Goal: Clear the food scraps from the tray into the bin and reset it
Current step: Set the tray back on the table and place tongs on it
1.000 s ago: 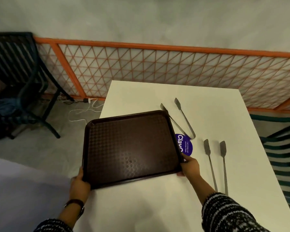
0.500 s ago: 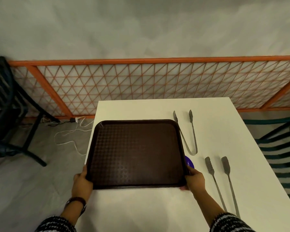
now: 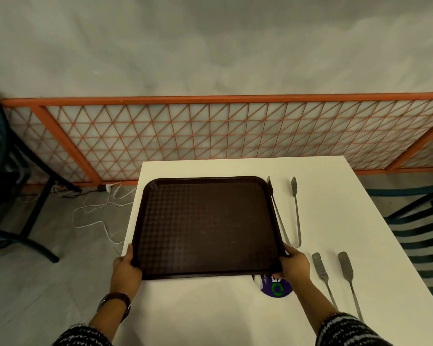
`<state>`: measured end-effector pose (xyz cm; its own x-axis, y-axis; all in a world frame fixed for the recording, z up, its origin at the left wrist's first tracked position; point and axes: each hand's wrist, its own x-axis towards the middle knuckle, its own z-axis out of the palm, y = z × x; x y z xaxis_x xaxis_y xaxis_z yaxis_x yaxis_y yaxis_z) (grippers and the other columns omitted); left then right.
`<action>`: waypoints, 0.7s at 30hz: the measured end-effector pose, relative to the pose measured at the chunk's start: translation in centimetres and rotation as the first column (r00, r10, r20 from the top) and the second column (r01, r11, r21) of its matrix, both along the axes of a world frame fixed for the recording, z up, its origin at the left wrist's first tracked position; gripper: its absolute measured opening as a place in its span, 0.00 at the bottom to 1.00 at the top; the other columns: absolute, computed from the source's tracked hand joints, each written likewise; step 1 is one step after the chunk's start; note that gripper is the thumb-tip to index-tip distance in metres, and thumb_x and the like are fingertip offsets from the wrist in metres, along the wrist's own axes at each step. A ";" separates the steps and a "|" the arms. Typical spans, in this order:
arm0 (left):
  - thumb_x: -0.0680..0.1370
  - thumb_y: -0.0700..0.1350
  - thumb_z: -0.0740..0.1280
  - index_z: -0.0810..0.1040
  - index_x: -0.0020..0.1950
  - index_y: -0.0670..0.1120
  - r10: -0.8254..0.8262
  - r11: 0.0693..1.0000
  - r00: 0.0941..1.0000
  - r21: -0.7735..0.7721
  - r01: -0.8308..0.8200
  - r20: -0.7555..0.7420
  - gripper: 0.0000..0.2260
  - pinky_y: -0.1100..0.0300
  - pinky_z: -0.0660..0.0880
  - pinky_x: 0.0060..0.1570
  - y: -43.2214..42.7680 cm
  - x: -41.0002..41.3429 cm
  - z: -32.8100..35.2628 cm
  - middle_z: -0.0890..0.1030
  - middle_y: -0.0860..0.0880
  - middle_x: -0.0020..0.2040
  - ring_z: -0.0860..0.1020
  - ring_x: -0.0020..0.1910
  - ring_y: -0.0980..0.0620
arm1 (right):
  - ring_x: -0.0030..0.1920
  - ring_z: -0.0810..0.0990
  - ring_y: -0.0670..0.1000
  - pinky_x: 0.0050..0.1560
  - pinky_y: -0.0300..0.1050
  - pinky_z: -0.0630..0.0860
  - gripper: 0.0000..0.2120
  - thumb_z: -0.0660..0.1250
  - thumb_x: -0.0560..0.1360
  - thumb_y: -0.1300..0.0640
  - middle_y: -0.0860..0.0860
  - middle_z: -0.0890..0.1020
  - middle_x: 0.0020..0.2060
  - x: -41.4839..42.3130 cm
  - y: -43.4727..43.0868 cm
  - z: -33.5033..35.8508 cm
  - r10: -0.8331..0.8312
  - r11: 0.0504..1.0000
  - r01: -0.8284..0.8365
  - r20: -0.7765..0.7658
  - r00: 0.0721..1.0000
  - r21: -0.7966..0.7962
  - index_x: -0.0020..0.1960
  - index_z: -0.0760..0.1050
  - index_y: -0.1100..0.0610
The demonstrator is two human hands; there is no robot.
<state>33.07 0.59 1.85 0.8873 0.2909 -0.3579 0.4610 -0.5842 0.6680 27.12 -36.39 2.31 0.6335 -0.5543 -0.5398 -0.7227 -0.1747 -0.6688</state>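
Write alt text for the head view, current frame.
Two bare hands, left hand and right hand, grip the near corners of a bare dark brown tray at a white table. Two metal tongs lie right of it.

- The left hand [image 3: 125,269] was curled closed at the near left corner of the dark brown textured plastic tray [image 3: 208,226]; a dark wristwatch [image 3: 115,302] was worn.
- The right hand [image 3: 295,267] was clamped at the near right corner.
- Both forearms were extended forward.

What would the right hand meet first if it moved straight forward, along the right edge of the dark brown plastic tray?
Probably the metal tongs lying just beyond the right hand, beside the dark brown plastic tray; depth is unclear, so the hand might pass above them.
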 end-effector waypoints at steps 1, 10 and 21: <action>0.74 0.26 0.53 0.59 0.75 0.45 0.010 1.000 1.000 -0.009 -0.010 0.005 0.30 0.43 0.72 0.55 -0.1 0.2 0.0 0.69 0.35 0.51 0.70 0.40 0.41 | 0.53 0.79 0.63 0.48 0.54 0.81 0.24 0.63 0.74 0.69 0.59 0.79 0.59 0.3 -0.1 0.1 0.006 1.000 -0.006 -0.001 1.000 -0.019 0.69 0.69 0.59; 0.76 0.28 0.54 0.55 0.75 0.46 0.033 0.999 0.999 -0.042 -0.033 0.008 0.29 0.46 0.72 0.58 -0.3 0.3 0.0 0.67 0.36 0.58 0.71 0.42 0.42 | 0.53 0.79 0.61 0.40 0.48 0.79 0.27 0.67 0.73 0.66 0.59 0.79 0.60 1.2 -0.5 0.4 0.059 0.995 -0.065 -0.075 0.995 -0.076 0.70 0.67 0.57; 0.78 0.31 0.56 0.57 0.75 0.45 0.075 0.997 0.995 -0.032 -0.072 0.070 0.26 0.49 0.70 0.57 -0.7 -0.8 -0.6 0.66 0.37 0.63 0.71 0.43 0.44 | 0.52 0.80 0.61 0.48 0.52 0.80 0.21 0.64 0.76 0.59 0.59 0.79 0.58 0.9 -1.0 0.9 0.163 0.967 -0.177 -0.087 0.983 -0.184 0.69 0.68 0.58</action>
